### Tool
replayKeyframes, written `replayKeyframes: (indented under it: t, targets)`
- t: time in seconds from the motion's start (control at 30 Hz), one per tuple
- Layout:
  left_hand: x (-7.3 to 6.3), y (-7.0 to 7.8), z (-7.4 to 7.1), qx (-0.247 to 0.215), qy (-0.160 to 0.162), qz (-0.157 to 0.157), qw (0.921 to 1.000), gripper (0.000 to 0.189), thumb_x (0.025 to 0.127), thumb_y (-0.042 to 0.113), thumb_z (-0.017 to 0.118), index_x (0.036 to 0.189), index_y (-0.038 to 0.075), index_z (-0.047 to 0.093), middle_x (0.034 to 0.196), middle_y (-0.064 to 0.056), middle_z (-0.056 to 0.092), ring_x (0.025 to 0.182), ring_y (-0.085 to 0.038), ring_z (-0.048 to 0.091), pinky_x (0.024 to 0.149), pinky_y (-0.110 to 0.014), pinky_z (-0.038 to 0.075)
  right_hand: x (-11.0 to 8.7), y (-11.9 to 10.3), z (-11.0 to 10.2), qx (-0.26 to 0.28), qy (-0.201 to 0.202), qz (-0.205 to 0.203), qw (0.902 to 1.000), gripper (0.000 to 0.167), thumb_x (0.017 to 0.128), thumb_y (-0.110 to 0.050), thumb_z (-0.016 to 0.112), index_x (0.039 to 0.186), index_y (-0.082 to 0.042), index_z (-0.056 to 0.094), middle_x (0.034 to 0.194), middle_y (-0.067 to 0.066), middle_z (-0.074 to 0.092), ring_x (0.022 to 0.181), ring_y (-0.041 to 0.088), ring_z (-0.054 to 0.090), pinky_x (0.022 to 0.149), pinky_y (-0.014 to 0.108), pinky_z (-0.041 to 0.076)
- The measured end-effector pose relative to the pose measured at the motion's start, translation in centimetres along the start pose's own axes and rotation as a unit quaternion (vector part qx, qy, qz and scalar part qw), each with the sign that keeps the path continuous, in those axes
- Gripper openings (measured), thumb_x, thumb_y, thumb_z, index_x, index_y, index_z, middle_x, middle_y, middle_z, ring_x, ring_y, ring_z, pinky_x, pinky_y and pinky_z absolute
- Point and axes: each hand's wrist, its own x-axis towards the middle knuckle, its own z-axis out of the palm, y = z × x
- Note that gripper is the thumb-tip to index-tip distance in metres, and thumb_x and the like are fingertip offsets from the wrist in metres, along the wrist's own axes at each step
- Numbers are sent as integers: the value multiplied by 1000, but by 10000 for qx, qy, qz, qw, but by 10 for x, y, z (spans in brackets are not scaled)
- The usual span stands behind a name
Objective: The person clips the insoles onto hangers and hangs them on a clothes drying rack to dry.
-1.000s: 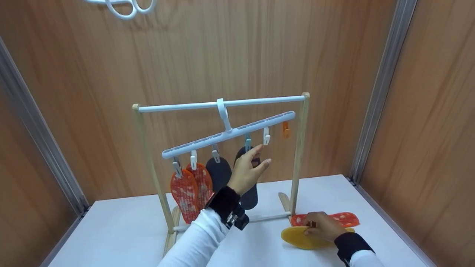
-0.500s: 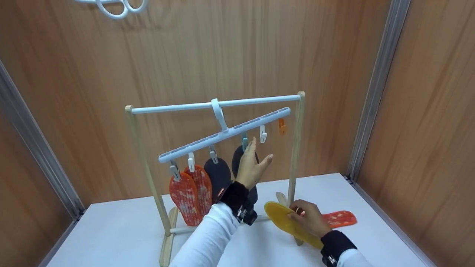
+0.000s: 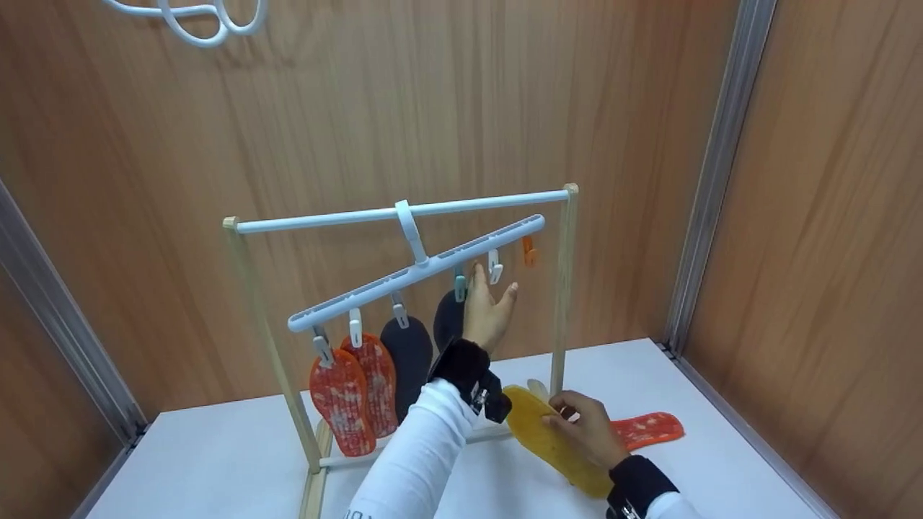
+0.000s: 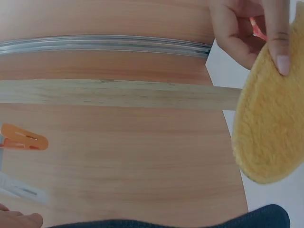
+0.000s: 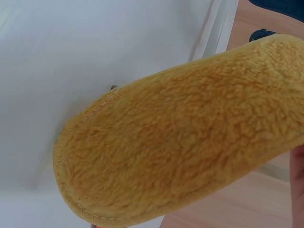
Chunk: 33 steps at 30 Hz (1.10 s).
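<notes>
My right hand [image 3: 585,431] pinches a fuzzy yellow insole [image 3: 532,425] near its upper edge, thumb on the face; the insole [image 5: 166,142] slants above the white table in the right wrist view. Raised toward the hanger, my left hand [image 3: 487,311] has its index finger up beside a white clip [image 3: 495,267], with thumb spread. In the left wrist view its fingertips lie just below that white clip [image 4: 23,189]. An orange clip [image 3: 529,252] hangs bare at the hanger's right end. The pale blue clip hanger [image 3: 418,272] tilts, left end low.
Clips hold two red insoles [image 3: 340,404] and two dark insoles [image 3: 407,360] along the hanger's left and middle. A wooden-legged rack [image 3: 564,303] with a white rail carries the hanger. Another red insole [image 3: 652,430] lies on the white table [image 3: 216,461]. Wooden walls stand around.
My right hand has lifted the yellow insole off the table and turned it upright, moving left. My left hand stays by the clips, its fingers rising closer to the white one. The head view has shifted.
</notes>
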Motion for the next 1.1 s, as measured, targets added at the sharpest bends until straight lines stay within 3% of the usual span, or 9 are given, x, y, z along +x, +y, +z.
replayKeyframes:
  t: [0.23,0.37,0.53,0.67,0.97,1.1]
  targets:
    - [14,1,-4,-240,243,-187,9992,68,100,21,45,150,1,3,156,-18,6,143,-31,9,115,-44,13,-1,-7,8,135,-167,-113,9997,26,84,-27,69,98,-6,64,93,9,62,80,19,53,72,18,49]
    - [17,6,-4,-804,404,-187,9958,58,102,19,39,150,2,10,155,-16,15,141,-30,19,114,-43,20,0,-13,7,149,-101,-206,9996,24,85,-25,69,98,-5,64,92,9,62,80,20,53,72,19,50]
    - [17,12,2,-1399,531,-52,9887,52,102,15,40,148,2,17,153,-16,23,140,-29,25,112,-39,25,2,-19,5,280,92,-167,9994,24,84,-24,69,98,-5,64,93,10,62,80,20,53,72,21,49]
    - [15,14,5,-1400,623,-75,9882,50,102,16,41,146,0,23,151,-18,27,139,-30,26,112,-41,26,2,-23,6,403,309,-65,9987,22,84,-22,69,97,-6,64,92,9,62,80,19,53,71,23,48]
    - [10,17,4,-1924,640,34,9792,40,102,15,39,138,-3,37,143,-18,40,133,-27,37,108,-38,32,3,-37,12,1039,942,0,9901,20,85,-22,69,101,-11,63,92,5,61,83,20,56,72,23,52]
    - [5,17,0,-1804,601,-4,9818,38,101,17,42,134,-3,42,135,-17,47,125,-26,44,106,-38,36,4,-42,14,1075,1194,-59,9870,20,86,-22,69,101,-11,63,93,5,60,83,20,56,71,22,53]
